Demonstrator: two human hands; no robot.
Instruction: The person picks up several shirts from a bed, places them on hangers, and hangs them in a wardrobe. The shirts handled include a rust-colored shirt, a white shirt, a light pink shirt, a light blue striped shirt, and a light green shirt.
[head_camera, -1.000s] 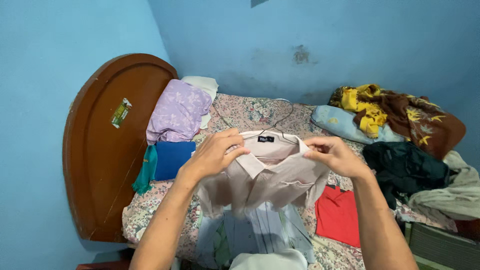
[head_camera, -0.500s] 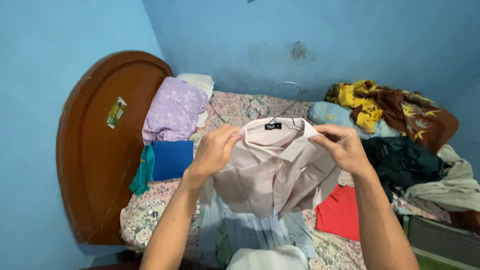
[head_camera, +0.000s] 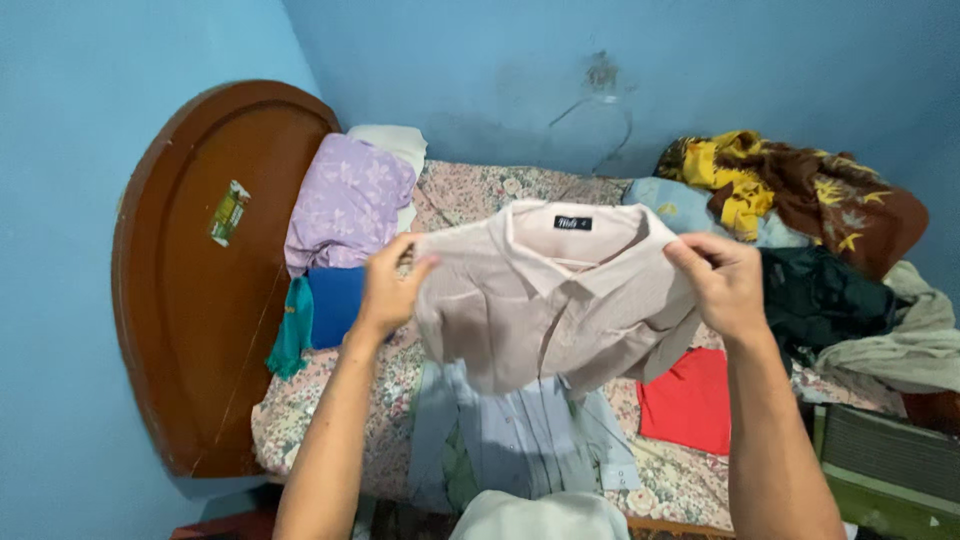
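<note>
Since the earlier frames, the pale pink shirt (head_camera: 555, 300) has been lifted a little higher and spread wider between the hands, so that the collar now faces up toward twelve o'clock and the body hangs slack toward six. From this it is judged that the garment is being opened out flat at the shoulders.

The shirt is held in the air above the bed (head_camera: 480, 190), over a light blue shirt (head_camera: 520, 430) laid flat below it. The left shoulder seam is pinched by the left hand (head_camera: 388, 285) at nine o'clock of the collar, thumb on the near side and fingers curled behind the cloth. The right shoulder is pinched by the right hand (head_camera: 722, 285) at three o'clock, fingers pressed together over the top edge, thumb hidden behind it.

A lilac pillow (head_camera: 348, 200) and a folded blue cloth (head_camera: 338, 305) are seen at nine o'clock against the brown headboard (head_camera: 200, 300). A red garment (head_camera: 692, 400) lies at four o'clock, a dark green one (head_camera: 820, 295) at three, and a yellow and brown blanket (head_camera: 800, 185) at two.
</note>
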